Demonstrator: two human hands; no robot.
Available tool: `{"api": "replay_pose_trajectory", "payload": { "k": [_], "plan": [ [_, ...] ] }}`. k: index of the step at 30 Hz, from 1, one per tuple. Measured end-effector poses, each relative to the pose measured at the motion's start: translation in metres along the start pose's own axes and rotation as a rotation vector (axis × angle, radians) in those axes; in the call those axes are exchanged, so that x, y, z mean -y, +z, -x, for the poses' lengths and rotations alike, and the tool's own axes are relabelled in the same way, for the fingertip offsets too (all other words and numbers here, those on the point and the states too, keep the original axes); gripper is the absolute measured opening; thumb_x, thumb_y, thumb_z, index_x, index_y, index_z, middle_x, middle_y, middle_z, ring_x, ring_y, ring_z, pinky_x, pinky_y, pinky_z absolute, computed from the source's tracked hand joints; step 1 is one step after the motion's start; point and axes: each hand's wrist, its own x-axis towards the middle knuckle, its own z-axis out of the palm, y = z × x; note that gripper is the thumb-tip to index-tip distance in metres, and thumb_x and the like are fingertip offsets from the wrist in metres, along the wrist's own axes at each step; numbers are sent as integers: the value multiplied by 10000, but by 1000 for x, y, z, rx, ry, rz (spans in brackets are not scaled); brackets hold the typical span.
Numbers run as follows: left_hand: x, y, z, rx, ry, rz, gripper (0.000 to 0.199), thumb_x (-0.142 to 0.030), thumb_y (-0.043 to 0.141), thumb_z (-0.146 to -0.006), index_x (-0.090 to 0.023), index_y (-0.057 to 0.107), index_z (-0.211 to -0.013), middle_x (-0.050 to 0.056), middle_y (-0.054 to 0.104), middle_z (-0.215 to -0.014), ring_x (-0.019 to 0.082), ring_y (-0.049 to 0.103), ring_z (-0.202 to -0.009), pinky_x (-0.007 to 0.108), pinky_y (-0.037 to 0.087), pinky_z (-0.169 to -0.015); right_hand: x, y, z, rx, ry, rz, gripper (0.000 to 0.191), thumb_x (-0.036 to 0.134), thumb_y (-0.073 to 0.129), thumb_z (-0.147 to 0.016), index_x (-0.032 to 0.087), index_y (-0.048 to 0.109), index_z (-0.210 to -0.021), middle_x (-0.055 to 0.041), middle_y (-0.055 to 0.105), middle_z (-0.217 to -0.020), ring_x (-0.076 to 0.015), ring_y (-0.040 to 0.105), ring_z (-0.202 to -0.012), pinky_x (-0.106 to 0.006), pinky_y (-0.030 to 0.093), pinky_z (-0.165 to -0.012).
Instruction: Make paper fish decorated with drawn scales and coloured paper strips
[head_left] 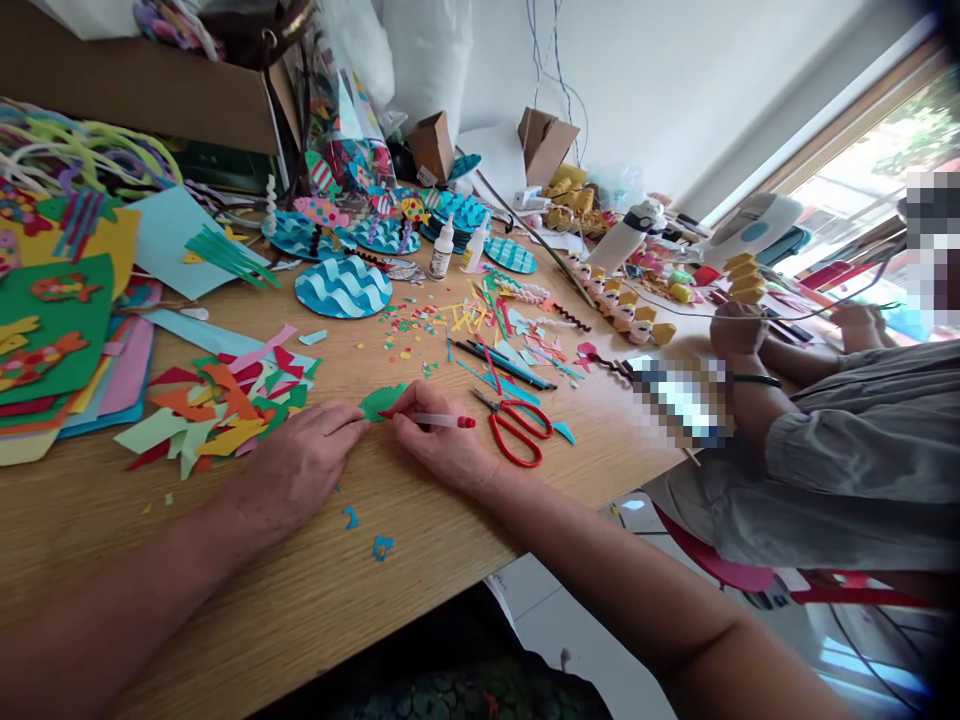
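My right hand (439, 440) is closed around a red-tipped pen (444, 420), its point touching a small green paper piece (384, 402) on the wooden table (300, 620). The fingertips of my left hand (304, 460) rest at the left edge of that green piece; the fingers lie flat and hold nothing up. Just right of my right hand are red-handled scissors (517, 430), lying with their blades parted. A heap of coloured paper scraps (217, 400) lies beyond my left hand. Two small blue scraps (382, 547) sit nearer the table's front.
Blue wave-patterned discs (343, 288), glue bottles (442, 250) and dark pens (510, 365) lie further back. Stacked coloured sheets (75, 330) are at the left. At the right sits a person in a grey sleeve (862, 440), near a blurred phone (679, 400).
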Motion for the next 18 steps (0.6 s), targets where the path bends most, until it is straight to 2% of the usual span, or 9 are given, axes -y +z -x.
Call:
{"api": "replay_pose_trajectory", "payload": {
  "k": [18],
  "plan": [
    [0, 0, 0, 12, -13, 3, 400, -154, 269, -845, -112, 633, -1005, 125, 636, -1037, 239, 576, -984, 397, 505, -844, 0, -1, 0, -6, -9, 70, 39, 162, 483, -723, 191, 500, -704, 51, 527, -613, -72, 444, -525, -188, 350, -528]
  ]
}}
